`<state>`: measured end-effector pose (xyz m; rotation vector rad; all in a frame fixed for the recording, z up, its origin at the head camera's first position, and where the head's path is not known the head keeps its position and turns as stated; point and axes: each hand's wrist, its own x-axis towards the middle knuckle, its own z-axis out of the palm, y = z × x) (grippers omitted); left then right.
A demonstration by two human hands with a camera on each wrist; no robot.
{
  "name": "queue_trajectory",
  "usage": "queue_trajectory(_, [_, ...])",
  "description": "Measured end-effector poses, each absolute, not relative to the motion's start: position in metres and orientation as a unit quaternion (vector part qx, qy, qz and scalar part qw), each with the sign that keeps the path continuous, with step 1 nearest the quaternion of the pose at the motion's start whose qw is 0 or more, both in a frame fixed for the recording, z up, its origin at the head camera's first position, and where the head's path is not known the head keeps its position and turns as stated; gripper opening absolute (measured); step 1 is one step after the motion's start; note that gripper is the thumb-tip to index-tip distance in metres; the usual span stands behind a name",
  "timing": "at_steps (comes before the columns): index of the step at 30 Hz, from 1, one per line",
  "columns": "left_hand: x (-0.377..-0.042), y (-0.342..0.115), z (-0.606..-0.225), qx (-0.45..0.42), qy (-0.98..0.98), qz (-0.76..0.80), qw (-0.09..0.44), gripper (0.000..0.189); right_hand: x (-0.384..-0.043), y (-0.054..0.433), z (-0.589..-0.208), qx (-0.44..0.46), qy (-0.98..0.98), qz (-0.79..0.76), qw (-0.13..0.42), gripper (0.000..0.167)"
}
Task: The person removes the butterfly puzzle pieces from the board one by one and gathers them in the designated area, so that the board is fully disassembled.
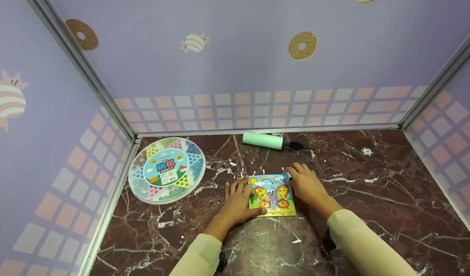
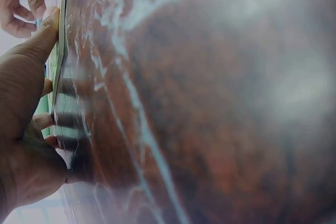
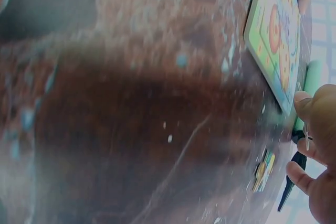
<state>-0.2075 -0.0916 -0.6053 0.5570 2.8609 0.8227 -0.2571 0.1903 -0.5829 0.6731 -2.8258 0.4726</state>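
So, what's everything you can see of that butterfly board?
The board is squarish, thin and stiff-looking, perhaps wood or card. Its picture shows a greyish butterfly with orange and yellow wings, below a sun and rainbow. It lies flat on the table. The left hand rests on its left side and near edge; the right hand is at its far right corner, contact unclear.

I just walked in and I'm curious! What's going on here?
A person's left hand rests on the left side of a butterfly puzzle board. Their right hand pinches a thin piece by its far right corner. A Chinese checkers set sits to the left and a green balloon pump lies behind, both untouched.
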Motion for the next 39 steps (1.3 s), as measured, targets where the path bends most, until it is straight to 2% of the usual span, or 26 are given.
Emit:
queue_trajectory(10, [-0.207, -0.092, -0.604, 0.186, 0.942, 0.273, 0.055, 0.066, -0.260, 0.218, -0.585, 0.226, -0.952, 0.159, 0.131, 0.035])
queue_trajectory(19, [-0.206, -0.092, -0.603, 0.180, 0.942, 0.277, 0.063, 0.065, -0.259, 0.242, -0.584, 0.220, -0.957, 0.144, 0.121, 0.042])
queue_trajectory(24, [-0.206, -0.092, -0.602, 0.180, 0.944, 0.268, 0.063, 0.077, -0.260, 0.255, -0.585, 0.210, -0.960, 0.141, 0.122, 0.036])
queue_trajectory(28, [-0.207, -0.091, -0.601, 0.186, 0.944, 0.268, 0.057, 0.075, -0.260, 0.267, -0.586, 0.191, -0.965, 0.135, 0.122, 0.034])
queue_trajectory(32, [-0.206, -0.090, -0.600, 0.188, 0.944, 0.264, 0.059, 0.080, -0.258, 0.278, -0.587, 0.179, -0.967, 0.135, 0.121, 0.033])
queue_trajectory(35, [-0.206, -0.090, -0.600, 0.185, 0.946, 0.260, 0.062, 0.086, -0.257, 0.284, -0.588, 0.166, -0.971, 0.130, 0.110, 0.034])
queue_trajectory(39, [-0.207, -0.090, -0.601, 0.186, 0.945, 0.263, 0.060, 0.075, -0.255, 0.287, -0.587, 0.143, -0.978, 0.125, 0.080, 0.036])
